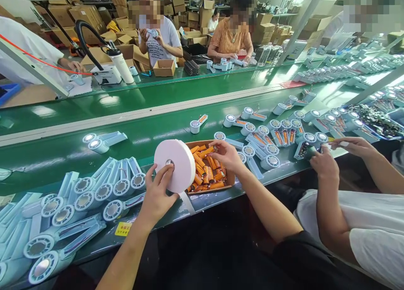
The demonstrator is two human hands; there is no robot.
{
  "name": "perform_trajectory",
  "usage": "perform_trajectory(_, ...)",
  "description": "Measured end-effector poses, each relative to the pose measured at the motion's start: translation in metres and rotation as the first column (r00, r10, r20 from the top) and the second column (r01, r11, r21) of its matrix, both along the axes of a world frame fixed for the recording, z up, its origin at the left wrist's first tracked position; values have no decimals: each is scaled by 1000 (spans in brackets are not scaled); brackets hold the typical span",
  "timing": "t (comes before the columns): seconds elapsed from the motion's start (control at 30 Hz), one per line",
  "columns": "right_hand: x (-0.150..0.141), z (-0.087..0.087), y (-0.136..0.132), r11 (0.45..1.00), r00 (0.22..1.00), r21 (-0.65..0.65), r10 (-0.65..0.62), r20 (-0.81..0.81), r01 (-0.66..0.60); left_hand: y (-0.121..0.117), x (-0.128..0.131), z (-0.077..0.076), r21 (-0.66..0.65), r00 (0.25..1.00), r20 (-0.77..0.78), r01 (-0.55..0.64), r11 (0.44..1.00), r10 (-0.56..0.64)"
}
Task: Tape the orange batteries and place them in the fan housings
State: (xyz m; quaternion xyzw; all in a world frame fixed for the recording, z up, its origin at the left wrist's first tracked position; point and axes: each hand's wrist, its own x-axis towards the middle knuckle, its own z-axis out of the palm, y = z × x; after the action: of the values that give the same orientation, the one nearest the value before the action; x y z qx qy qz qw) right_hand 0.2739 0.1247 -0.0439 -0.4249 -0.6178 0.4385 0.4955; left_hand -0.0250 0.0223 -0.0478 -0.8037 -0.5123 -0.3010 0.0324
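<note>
My left hand (160,199) grips a round white roll of tape (179,157), with fingers at its core and thumb at its lower edge. A loose strip of tape (187,203) hangs from the roll toward the table edge. Beside it stands a cardboard box (232,181) full of orange cylindrical batteries (208,175). Over the box's far side, my right hand (227,156) pinches one orange battery (207,151) between thumb and fingers. The roll hides the box's left end.
Light-blue fan housings (104,192) are heaped at left. More housings (265,134), several holding orange batteries, lie at right. A green conveyor belt (151,121) runs behind. A co-worker's hands (326,157) work close on my right; other people sit across the belt.
</note>
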Motion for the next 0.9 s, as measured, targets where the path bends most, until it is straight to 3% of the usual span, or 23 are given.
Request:
perform_trajectory(0.07, 1, 13, -10, 998, 978, -55, 14, -207, -26, -1, 1, 3, 3, 999, -42, 2, 1000, -1)
perform_trajectory(0.17, 4, 39, -27, 988, 954, -128, 42, -296, -83, -3, 3, 13, 26, 993, -112, 37, 999, -33)
perform_trajectory(0.27, 7, 62, -38, 986, 981, -140, 69, -182, -96, -4, 5, 22, 30, 979, -183, 93, 995, -86)
perform_trajectory(0.37, 11, 73, -42, 985, 994, -135, 109, 24, -105, -4, 5, 28, 43, 961, -246, 139, 989, -125)
perform_trajectory(0.53, 14, 79, -42, 985, 948, -107, 163, 274, -138, -2, 5, 34, 56, 945, -296, 164, 985, -141)
perform_trajectory(0.67, 18, 79, -42, 964, 903, -142, 261, 342, -225, 0, 5, 41, 54, 941, -317, 146, 988, -121)
perform_trajectory(0.73, 17, 74, -42, 947, 916, -178, 306, 260, -266, 0, 8, 45, 62, 940, -322, 142, 988, -115)
perform_trajectory(0.8, 10, 65, -45, 951, 962, -193, 259, 82, -240, -2, 13, 48, 70, 942, -320, 131, 989, -102)
perform_trajectory(0.9, -14, 48, -56, 991, 962, -131, -41, -271, 5, -7, 27, 44, 97, 960, -278, 72, 993, -43)
